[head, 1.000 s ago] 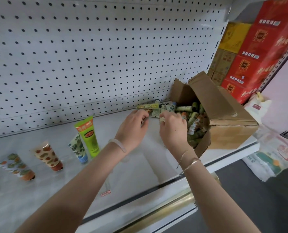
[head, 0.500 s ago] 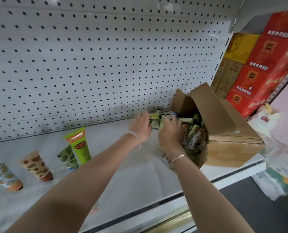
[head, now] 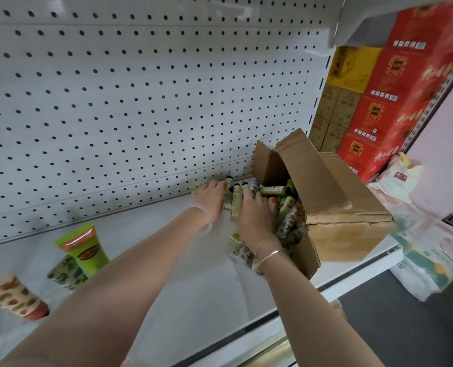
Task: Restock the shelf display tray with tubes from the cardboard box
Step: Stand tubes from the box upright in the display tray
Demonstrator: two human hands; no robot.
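At right end of white metal shelf (head: 167, 287): brown cardboard box (head: 347, 229) on its side, flaps open leftward, small patterned tubes (head: 236, 205) spilling from mouth onto shelf. Left hand (head: 212, 201): fingers straight, pressed against left side of tubes near white pegboard back panel (head: 140, 102). Right hand (head: 257, 218) just beside it, spread over tubes at box mouth; gripping or only touching, cannot tell. Hands close, not touching. Far left: bright green plastic tube (head: 83, 250) standing cap-down. Red printed cartons (head: 394, 107) stacked beyond shelf end.
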